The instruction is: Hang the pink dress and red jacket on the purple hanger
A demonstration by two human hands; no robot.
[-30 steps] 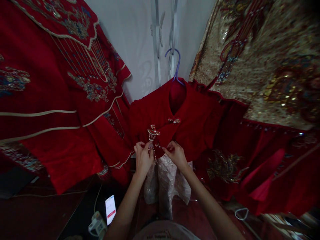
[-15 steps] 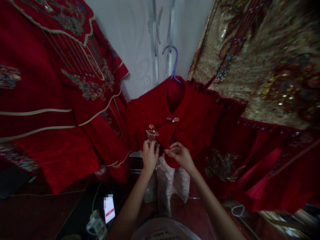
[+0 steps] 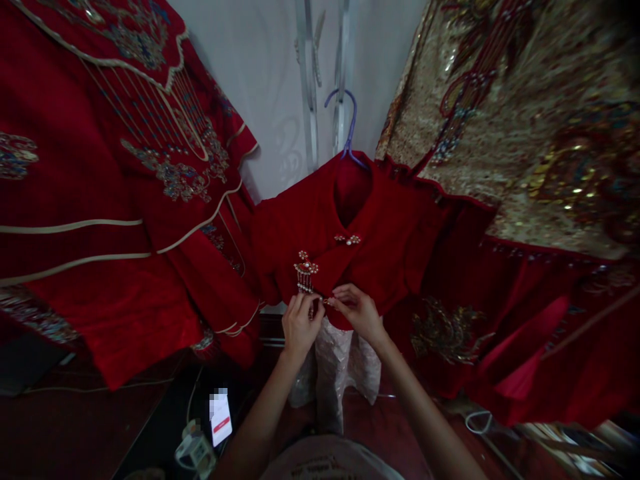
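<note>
A short red jacket point(image 3: 295, 227) hangs from a purple hanger point(image 3: 349, 127) in front of me, its front panels crossed over. A beaded clasp point(image 3: 347, 239) joins the neckline. A flower-shaped brooch with hanging bead strands point(image 3: 306, 268) sits on the left panel, just above my left hand point(image 3: 301, 327). That hand pinches one half of a small beaded clasp at the jacket's lower front. From the other side, my right hand point(image 3: 361, 312) pinches the opposite half by the panel's edge. The halves meet or nearly meet; my fingertips hide the exact contact.
Red embroidered garments point(image 3: 110, 167) hang on the left. A gold sequined garment point(image 3: 520, 127) and dark red cloth hang on the right. White shiny fabric point(image 3: 333, 367) shows below the jacket. A lit phone point(image 3: 220, 420) lies on a black surface at lower left.
My hands have come together, the right moving slightly left, so the two clasp pieces are now close. The left hand sits a little lower, showing more of the brooch's bead strands.
</note>
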